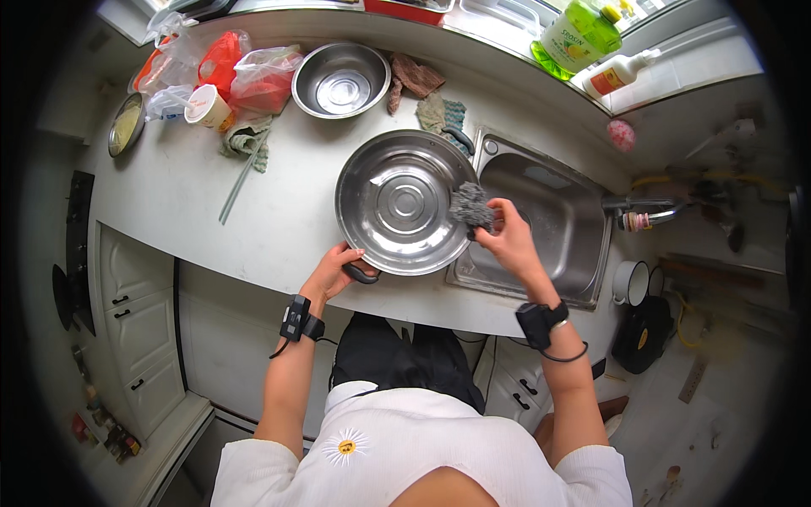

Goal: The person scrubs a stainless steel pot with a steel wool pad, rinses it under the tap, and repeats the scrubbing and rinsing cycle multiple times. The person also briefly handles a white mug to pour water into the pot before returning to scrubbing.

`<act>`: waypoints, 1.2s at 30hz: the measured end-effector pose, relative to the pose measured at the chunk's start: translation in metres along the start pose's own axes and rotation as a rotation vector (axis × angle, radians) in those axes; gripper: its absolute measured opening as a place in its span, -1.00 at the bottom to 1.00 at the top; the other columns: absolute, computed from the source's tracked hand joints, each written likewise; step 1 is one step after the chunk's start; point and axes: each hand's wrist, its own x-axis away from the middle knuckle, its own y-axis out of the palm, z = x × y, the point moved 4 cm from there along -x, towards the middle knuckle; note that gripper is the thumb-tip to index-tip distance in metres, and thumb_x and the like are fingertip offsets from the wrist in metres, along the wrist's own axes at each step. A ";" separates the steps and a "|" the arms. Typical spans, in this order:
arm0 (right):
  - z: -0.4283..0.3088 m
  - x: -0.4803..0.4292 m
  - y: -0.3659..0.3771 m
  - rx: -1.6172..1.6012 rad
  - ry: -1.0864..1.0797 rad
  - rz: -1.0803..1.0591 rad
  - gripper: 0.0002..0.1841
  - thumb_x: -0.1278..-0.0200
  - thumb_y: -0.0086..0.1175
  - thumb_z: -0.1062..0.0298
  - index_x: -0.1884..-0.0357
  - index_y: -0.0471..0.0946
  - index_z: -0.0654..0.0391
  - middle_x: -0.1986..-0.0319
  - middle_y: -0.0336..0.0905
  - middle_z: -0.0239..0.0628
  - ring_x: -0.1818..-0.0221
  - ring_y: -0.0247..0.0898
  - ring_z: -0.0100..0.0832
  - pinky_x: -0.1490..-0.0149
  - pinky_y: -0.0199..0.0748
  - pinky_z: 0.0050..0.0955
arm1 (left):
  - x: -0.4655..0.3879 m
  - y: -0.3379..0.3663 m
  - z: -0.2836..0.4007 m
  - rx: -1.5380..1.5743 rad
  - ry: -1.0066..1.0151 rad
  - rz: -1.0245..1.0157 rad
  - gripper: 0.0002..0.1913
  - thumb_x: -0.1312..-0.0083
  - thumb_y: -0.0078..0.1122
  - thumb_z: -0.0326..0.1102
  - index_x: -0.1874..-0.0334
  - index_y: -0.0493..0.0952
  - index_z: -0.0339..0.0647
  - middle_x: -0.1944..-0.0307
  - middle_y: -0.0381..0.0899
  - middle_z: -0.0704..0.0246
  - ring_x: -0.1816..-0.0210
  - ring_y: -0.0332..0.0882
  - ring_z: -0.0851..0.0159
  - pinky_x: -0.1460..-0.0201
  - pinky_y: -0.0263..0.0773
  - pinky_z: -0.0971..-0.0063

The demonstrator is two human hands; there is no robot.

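A wide stainless steel pan [405,203] with two black handles stands on the white counter, its right side overlapping the rim of the steel sink [545,222]. My left hand [336,269] grips the black handle [360,274] at the pan's near left edge. In my right hand [507,237] is a grey scouring pad [471,205], held by the fingers over the pan's right rim. The pan's far handle [459,140] lies by folded cloths [441,114]. Nothing shows inside the pan except reflections.
Behind the pan stands a steel bowl [341,80] beside a brown cloth [415,76]. Plastic bags [263,76], a paper cup [209,106], chopsticks [243,180] and a small bowl [126,125] are at the left. A faucet [646,218], an enamel mug [630,282] and windowsill bottles [576,38] are at the right.
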 end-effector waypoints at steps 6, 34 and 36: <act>-0.019 -0.050 0.113 0.554 -0.144 -0.028 -0.16 0.05 0.33 0.15 -0.31 0.16 0.04 -0.21 0.11 0.11 -0.16 0.18 0.14 -0.20 0.27 -0.12 | 0.003 -0.013 -0.005 0.316 0.109 0.030 -0.72 -0.38 -0.01 -0.13 0.34 0.35 -0.22 0.44 0.39 0.31 0.37 0.38 0.30 0.12 0.41 0.33; -0.040 -0.087 0.201 -0.270 -0.118 -0.264 -0.62 0.14 0.34 0.37 0.21 0.50 0.09 0.18 0.34 -0.17 0.16 0.33 -0.34 0.02 0.37 -0.43 | -0.016 -0.009 -0.026 0.358 0.134 0.146 -0.63 -0.47 -0.24 -0.15 0.58 0.16 0.01 0.80 0.00 0.63 0.79 -0.02 0.56 0.71 -0.02 0.66; -0.037 -0.121 0.198 -0.473 0.040 0.258 -0.63 0.17 0.34 0.44 0.25 0.46 0.12 0.19 0.32 -0.12 0.10 0.27 -0.20 0.00 0.32 -0.38 | -0.014 -0.009 -0.024 0.285 0.148 0.207 -0.63 -0.47 -0.24 -0.16 0.58 0.15 0.00 0.80 0.01 0.63 0.78 -0.01 0.56 0.70 -0.01 0.66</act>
